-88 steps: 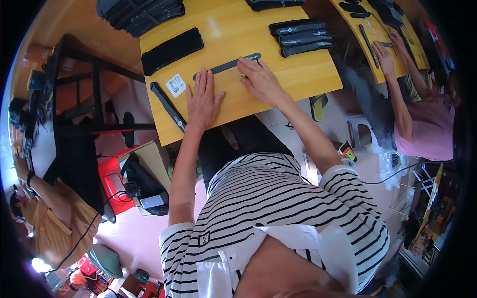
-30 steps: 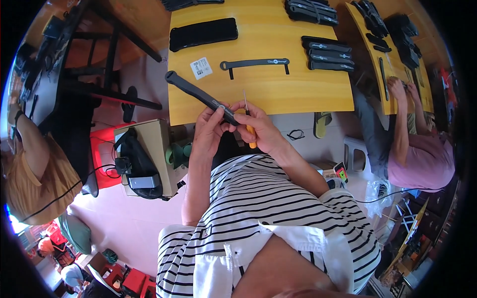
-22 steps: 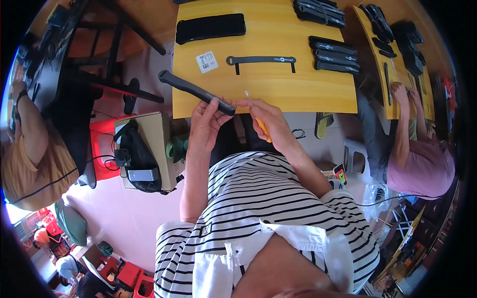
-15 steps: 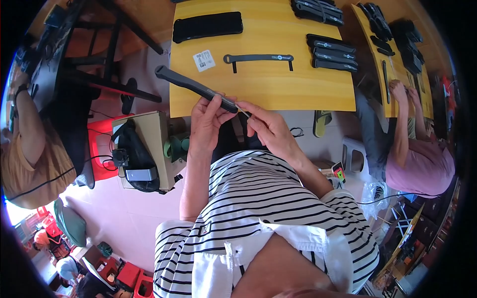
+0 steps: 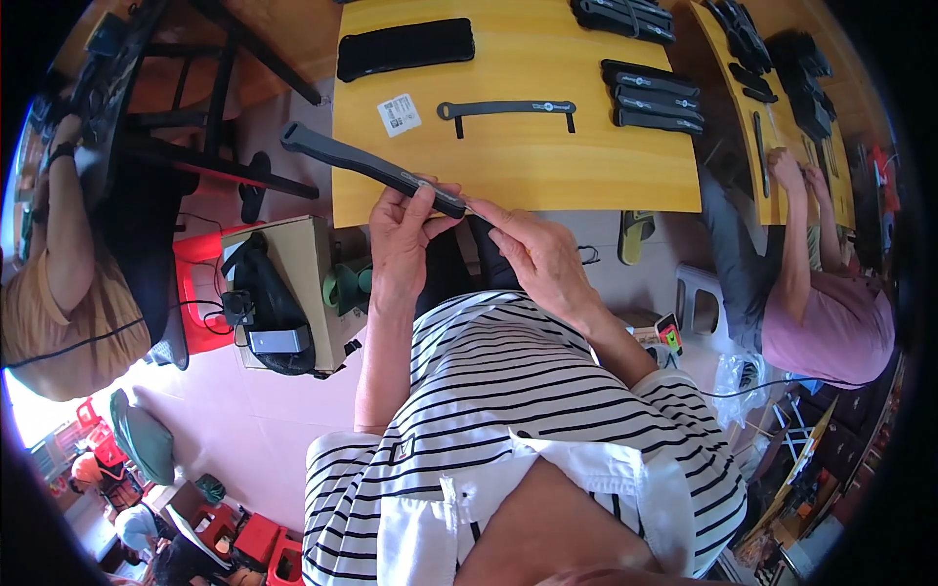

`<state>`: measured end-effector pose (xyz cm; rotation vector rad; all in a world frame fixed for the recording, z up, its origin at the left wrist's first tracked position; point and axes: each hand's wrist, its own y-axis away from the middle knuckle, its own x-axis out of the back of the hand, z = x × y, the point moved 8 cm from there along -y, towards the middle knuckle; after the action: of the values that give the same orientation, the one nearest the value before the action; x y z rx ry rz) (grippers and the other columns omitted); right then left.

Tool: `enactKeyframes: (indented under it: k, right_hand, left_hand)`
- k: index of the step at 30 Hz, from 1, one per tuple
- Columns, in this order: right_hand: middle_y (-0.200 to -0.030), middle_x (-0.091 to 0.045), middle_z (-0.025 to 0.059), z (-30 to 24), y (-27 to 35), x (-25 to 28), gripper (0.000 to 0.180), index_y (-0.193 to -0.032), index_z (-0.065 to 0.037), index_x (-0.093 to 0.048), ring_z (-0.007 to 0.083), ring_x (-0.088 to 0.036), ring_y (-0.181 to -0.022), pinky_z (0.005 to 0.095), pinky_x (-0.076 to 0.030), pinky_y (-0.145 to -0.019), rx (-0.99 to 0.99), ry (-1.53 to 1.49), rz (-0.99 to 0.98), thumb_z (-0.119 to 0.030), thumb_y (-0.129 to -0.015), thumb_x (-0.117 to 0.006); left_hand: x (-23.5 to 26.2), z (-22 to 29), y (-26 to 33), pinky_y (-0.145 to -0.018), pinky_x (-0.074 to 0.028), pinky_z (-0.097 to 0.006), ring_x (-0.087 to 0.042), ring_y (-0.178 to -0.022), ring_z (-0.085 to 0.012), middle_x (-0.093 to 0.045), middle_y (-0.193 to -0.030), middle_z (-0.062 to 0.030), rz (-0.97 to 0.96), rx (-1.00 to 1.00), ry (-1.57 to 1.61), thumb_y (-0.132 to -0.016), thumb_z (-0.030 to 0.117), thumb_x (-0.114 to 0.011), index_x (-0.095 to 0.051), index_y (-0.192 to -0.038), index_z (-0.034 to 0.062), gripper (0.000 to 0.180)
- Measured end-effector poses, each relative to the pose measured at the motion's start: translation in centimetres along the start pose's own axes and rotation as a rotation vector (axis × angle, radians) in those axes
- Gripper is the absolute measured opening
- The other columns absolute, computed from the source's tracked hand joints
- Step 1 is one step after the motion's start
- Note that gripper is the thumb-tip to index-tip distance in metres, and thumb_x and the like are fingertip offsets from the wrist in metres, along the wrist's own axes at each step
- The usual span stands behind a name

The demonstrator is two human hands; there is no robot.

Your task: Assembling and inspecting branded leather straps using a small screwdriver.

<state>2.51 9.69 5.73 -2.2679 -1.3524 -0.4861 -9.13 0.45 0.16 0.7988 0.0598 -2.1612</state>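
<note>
A long dark grey strap (image 5: 357, 166) with an eyelet at its far end slants up and left, over the near edge of the table. My left hand (image 5: 399, 239) is closed around its near end, thumb on top. At that same end, my right hand (image 5: 547, 256) pinches a thin rod-like tool, mostly hidden behind the fingers. Beyond my hands a similar grey strap (image 5: 506, 108) lies flat with two short black tabs below it. Left of it is a white printed label (image 5: 399, 115).
The yellow wooden table (image 5: 567, 181) also bears a black stack of straps (image 5: 405, 49), several grey straps (image 5: 657, 103) and a tied bundle (image 5: 625, 18). A cardboard box (image 5: 305, 283) holding a black bag stands at my left. Co-workers (image 5: 826, 322) sit on both sides.
The strap's far end has swung slightly left and up. My right fingers have closed in nearer the strap's end, covering most of the thin tool.
</note>
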Motion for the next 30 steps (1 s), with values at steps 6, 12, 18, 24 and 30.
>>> enactKeyframes:
  k: [6, 12, 18, 24, 30]
  right_hand:
    - [-0.063, -0.051, 0.0078, 0.1, 0.0, 0.4, 0.034, -0.116, -0.018, -0.058, 0.0250, -0.054, -0.056, 0.0356, -0.043, -0.050, -0.034, 0.052, -0.012, -0.007, -0.084, -0.054]
    - [-0.063, -0.051, 0.0070, -0.1, 0.2, 0.4, 0.033, -0.114, -0.016, -0.060, 0.0250, -0.053, -0.054, 0.0362, -0.042, -0.049, -0.012, 0.093, 0.017, -0.006, -0.083, -0.055]
    - [-0.062, -0.051, 0.0070, -0.2, 0.2, 0.2, 0.034, -0.113, -0.017, -0.060, 0.0255, -0.053, -0.054, 0.0370, -0.043, -0.049, -0.014, 0.164, 0.008, -0.005, -0.082, -0.056]
    - [-0.066, -0.055, 0.0092, 0.4, 0.2, 0.0, 0.039, -0.113, -0.016, -0.061, 0.0233, -0.051, -0.053, 0.0328, -0.044, -0.052, -0.062, 0.231, 0.019, 0.001, -0.079, -0.056]
    - [-0.064, -0.053, 0.0022, 3.9, 0.4, -1.7, 0.036, -0.118, -0.010, -0.058, 0.0110, -0.049, -0.055, 0.0256, -0.043, -0.052, -0.376, -0.375, -0.001, -0.002, -0.084, -0.055]
  left_hand:
    - [0.2, 0.0, 0.0, -0.071, -0.056, -0.029, -0.065, -0.081, -0.0183, -0.064, -0.092, -0.0153, 0.011, -0.008, -0.012, -0.090, 0.014, -0.053, -0.052, -0.102, -0.0010, 0.019]
    - [-0.2, 0.3, 0.2, -0.071, -0.056, -0.028, -0.065, -0.082, -0.0179, -0.064, -0.092, -0.0145, -0.021, -0.039, -0.023, -0.089, 0.012, -0.054, -0.052, -0.103, -0.0010, 0.019]
    - [-0.3, 0.7, 0.4, -0.072, -0.055, -0.027, -0.065, -0.084, -0.0171, -0.065, -0.092, -0.0131, -0.008, -0.071, -0.101, -0.088, 0.013, -0.056, -0.053, -0.103, 0.0002, 0.019]
    - [-1.0, 1.2, 0.7, -0.078, -0.051, -0.027, -0.062, -0.087, -0.0160, -0.063, -0.094, -0.0113, 0.017, -0.189, -0.183, -0.085, 0.006, -0.060, -0.053, -0.099, 0.0001, 0.017]
    - [-1.6, 1.7, 1.5, -0.084, -0.044, -0.025, -0.057, -0.091, -0.0154, -0.060, -0.100, -0.0108, 0.044, -0.413, -0.406, -0.081, -0.003, -0.062, -0.054, -0.102, -0.0019, 0.022]
